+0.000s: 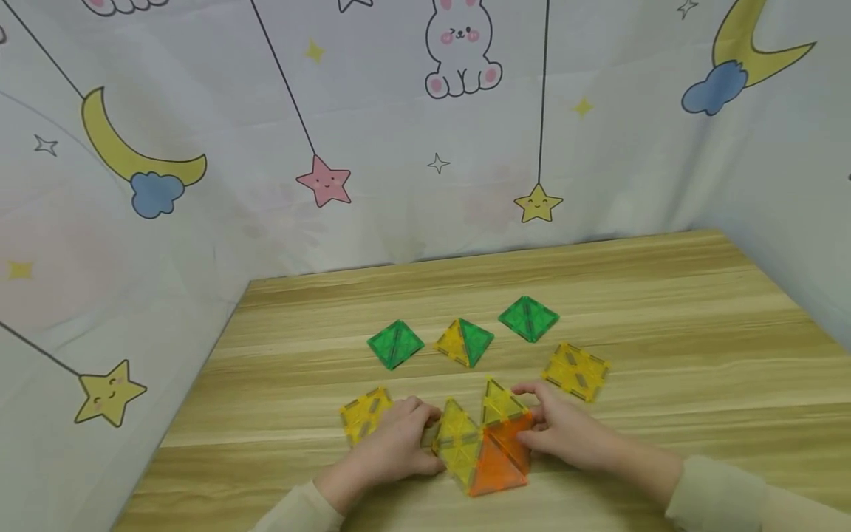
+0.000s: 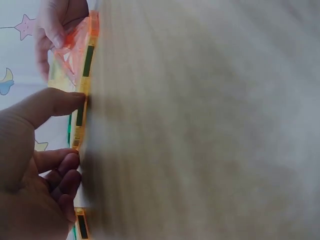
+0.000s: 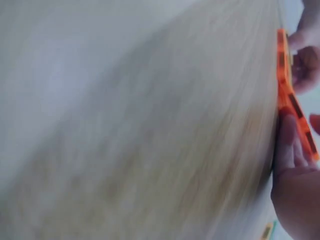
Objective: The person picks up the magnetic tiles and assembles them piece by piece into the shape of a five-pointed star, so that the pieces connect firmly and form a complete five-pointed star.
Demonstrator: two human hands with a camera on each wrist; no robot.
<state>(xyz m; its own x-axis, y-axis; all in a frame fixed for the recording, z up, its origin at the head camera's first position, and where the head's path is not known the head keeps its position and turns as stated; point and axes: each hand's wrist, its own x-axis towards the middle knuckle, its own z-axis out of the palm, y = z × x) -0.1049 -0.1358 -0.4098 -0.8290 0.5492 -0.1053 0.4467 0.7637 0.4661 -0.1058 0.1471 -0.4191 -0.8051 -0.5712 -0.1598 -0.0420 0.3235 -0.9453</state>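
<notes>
A fan of translucent triangle tiles lies between the hands in the head view. Its left side is a pair of yellow triangle tiles (image 1: 459, 447); the left hand (image 1: 399, 440) holds their outer edge between thumb and curled fingers. At the front is an orange triangle tile (image 1: 497, 469). Beside it, a second orange triangle tile (image 1: 515, 437) joins an upper yellow triangle tile (image 1: 501, 406). The right hand (image 1: 572, 428) grips the second orange tile at its outer edge. In the right wrist view this orange tile (image 3: 301, 122) tilts up off the table, with fingers beneath it.
Behind the fan lie a left green diamond (image 1: 395, 344), a yellow-and-green diamond (image 1: 465, 342) and a right green diamond (image 1: 529, 318), each of two triangles. A yellow square (image 1: 575, 371) lies right; another yellow square (image 1: 364, 414) is partly behind the left hand. A patterned curtain (image 1: 412, 207) borders the wooden table (image 1: 299, 310).
</notes>
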